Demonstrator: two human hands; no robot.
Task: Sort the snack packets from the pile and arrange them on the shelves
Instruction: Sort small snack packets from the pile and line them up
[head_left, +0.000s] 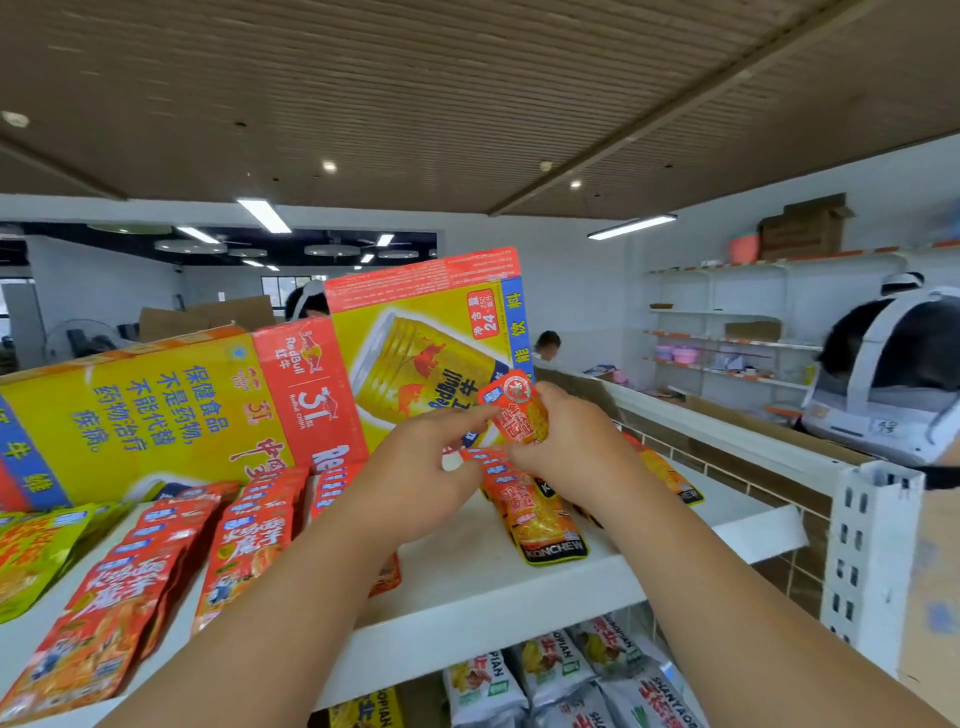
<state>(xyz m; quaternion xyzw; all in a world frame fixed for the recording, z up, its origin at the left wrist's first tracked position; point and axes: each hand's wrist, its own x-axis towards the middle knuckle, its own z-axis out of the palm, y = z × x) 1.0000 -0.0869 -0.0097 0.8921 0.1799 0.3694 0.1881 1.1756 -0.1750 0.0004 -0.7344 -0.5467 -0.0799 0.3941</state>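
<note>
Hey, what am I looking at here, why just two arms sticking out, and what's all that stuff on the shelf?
There is no machine: this is one picture from a camera worn on a person's head, so you see only their arms. The left hand and right hand together pinch one small red and yellow packet. Below them is a white shelf with a row of orange Konchew packets and rows of red packets to the left. Red Bull cardboard stands behind. More pale packets lie on the shelf beneath.
</note>
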